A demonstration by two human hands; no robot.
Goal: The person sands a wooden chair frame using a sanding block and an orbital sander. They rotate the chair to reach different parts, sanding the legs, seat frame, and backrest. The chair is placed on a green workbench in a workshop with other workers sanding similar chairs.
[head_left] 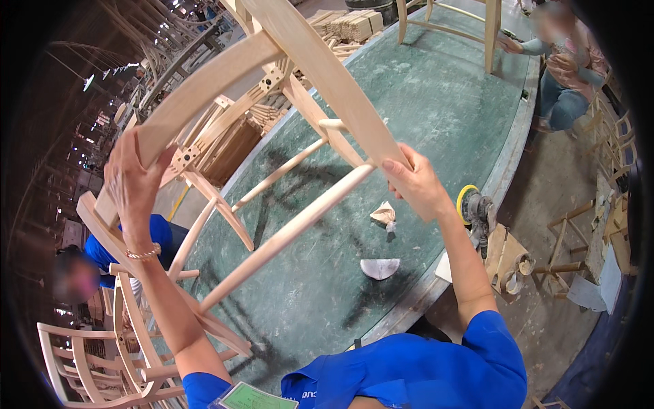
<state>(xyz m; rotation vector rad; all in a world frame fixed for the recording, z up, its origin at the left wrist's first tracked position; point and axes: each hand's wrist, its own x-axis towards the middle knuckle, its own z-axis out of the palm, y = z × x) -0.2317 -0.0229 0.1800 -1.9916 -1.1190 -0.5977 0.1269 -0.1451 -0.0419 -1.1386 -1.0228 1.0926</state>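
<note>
An unfinished pale wooden chair frame point(334, 82) is held up and tilted over a green-topped table point(436, 109). My left hand point(134, 187) is wrapped round its broad curved rail, on the left. My right hand point(417, 183) grips a flat leg, close to where a round stretcher point(293, 235) joins it. Dark metal fittings show at the frame's inner corners. Below the frame, a crumpled tan piece point(383, 214), cloth or paper, lies on the table beside a half-round pale grey block point(379, 268).
A power sander point(477, 210) with a yellow-rimmed pad sits at the table's right edge. Another chair frame point(492, 34) stands at the far end, near a person point(571, 75). A blue-shirted person point(155, 233) is at left, behind more chairs point(85, 358). Wood stacks point(351, 26) lie beyond the table.
</note>
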